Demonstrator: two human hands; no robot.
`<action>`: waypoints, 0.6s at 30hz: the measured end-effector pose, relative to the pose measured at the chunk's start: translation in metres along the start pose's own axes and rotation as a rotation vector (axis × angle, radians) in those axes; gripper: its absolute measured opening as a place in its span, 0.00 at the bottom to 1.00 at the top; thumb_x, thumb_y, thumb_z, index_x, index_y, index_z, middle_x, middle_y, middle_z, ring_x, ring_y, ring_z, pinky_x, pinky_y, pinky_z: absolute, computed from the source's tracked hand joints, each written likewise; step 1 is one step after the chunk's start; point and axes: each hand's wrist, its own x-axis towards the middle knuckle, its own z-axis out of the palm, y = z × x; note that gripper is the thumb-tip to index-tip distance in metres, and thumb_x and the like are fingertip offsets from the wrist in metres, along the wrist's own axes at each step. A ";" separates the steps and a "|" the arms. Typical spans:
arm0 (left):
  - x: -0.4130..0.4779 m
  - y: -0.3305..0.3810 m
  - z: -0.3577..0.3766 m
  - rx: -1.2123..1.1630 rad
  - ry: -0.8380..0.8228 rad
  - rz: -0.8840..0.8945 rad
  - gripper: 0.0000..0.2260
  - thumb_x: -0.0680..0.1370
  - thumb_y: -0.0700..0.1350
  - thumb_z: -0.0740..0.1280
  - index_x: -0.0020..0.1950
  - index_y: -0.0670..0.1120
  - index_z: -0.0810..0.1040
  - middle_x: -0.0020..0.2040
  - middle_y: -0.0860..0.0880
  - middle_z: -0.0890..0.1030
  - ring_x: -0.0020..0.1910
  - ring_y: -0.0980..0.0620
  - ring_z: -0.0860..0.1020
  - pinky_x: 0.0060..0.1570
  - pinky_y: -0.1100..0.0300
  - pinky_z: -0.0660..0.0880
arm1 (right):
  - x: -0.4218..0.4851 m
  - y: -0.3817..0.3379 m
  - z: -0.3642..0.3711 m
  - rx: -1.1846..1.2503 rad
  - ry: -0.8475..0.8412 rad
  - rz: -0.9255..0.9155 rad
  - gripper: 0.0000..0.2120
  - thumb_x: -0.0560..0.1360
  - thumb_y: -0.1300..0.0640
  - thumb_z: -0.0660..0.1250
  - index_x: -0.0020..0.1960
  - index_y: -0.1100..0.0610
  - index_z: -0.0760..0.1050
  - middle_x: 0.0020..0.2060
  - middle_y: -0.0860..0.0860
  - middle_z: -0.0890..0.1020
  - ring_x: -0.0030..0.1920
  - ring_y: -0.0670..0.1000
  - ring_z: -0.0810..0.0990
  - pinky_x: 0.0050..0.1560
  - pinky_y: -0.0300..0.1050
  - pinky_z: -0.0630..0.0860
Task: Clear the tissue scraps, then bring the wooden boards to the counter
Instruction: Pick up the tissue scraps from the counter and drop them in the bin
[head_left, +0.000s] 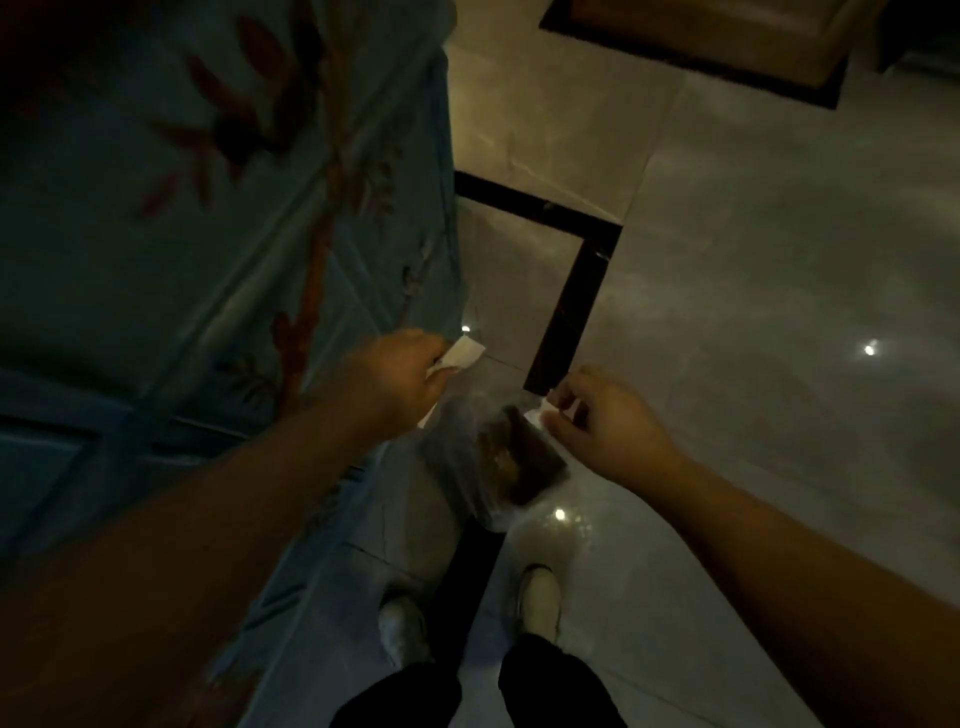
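In this dim head view, my left hand (400, 379) is closed on a white tissue scrap (462, 354) that sticks out past its fingers. My right hand (602, 421) pinches a smaller white scrap (537, 415) together with the rim of a clear plastic bag (467, 462). The bag hangs open between my hands above the floor, with dark brownish contents (519, 462) inside. No wooden boards are in view.
A table draped in a blue flowered cloth (208, 234) fills the left side, close to my left arm. Glossy grey floor tiles (753, 312) with black strips (566, 317) spread to the right. A dark-edged mat (701, 47) lies at the top. My shoes (540, 597) stand below.
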 end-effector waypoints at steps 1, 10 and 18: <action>0.005 -0.008 0.023 -0.017 -0.002 0.020 0.08 0.74 0.42 0.69 0.39 0.37 0.76 0.36 0.35 0.78 0.36 0.37 0.77 0.35 0.50 0.71 | 0.004 0.018 0.023 0.005 -0.008 0.034 0.05 0.74 0.53 0.70 0.45 0.52 0.75 0.46 0.52 0.78 0.40 0.52 0.78 0.41 0.49 0.76; 0.034 -0.068 0.239 -0.054 -0.223 -0.116 0.11 0.76 0.51 0.65 0.37 0.54 0.65 0.35 0.52 0.68 0.34 0.49 0.68 0.35 0.56 0.65 | 0.036 0.168 0.212 0.052 0.039 0.285 0.07 0.75 0.51 0.68 0.47 0.55 0.76 0.41 0.51 0.78 0.39 0.51 0.76 0.36 0.45 0.70; 0.052 -0.093 0.362 -0.125 -0.328 -0.139 0.09 0.77 0.46 0.65 0.53 0.42 0.76 0.54 0.41 0.80 0.51 0.43 0.77 0.46 0.55 0.72 | 0.063 0.247 0.294 0.192 -0.018 0.397 0.19 0.74 0.53 0.70 0.62 0.55 0.71 0.52 0.52 0.77 0.48 0.51 0.78 0.46 0.44 0.72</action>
